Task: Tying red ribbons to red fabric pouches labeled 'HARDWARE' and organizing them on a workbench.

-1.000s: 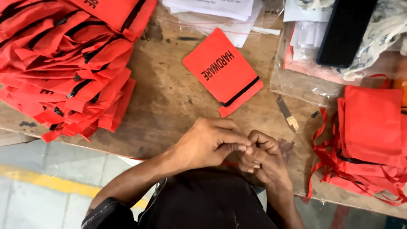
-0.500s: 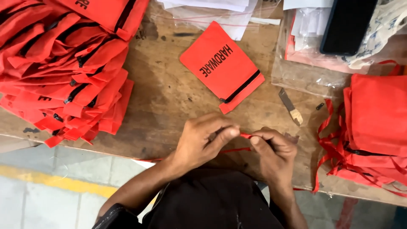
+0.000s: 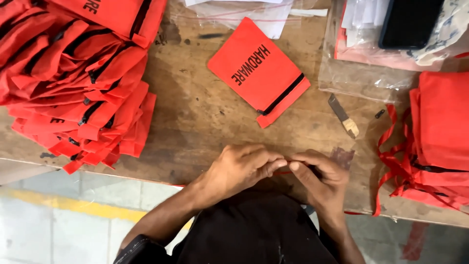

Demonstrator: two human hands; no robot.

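My left hand [image 3: 242, 168] and my right hand [image 3: 320, 178] meet at the near edge of a worn wooden table [image 3: 195, 117]. Between the fingertips of both hands I pinch a thin red ribbon [image 3: 283, 171]; most of it is hidden under my fingers. Farther away on the table lies a single flat red pouch [image 3: 256, 71] with black lettering and a black zipper strip.
A big heap of red zip pouches [image 3: 73, 78] fills the left side. Another stack of red pouches [image 3: 442, 132] with loose red ribbons sits at the right. A small knife blade [image 3: 343, 115] lies between. Clear plastic bags [image 3: 361, 58] and a black object [image 3: 408, 22] are at the back.
My hands have shifted slightly and closed together again over the ribbon, which was stretched a little between them half a second ago. The view has moved a bit.
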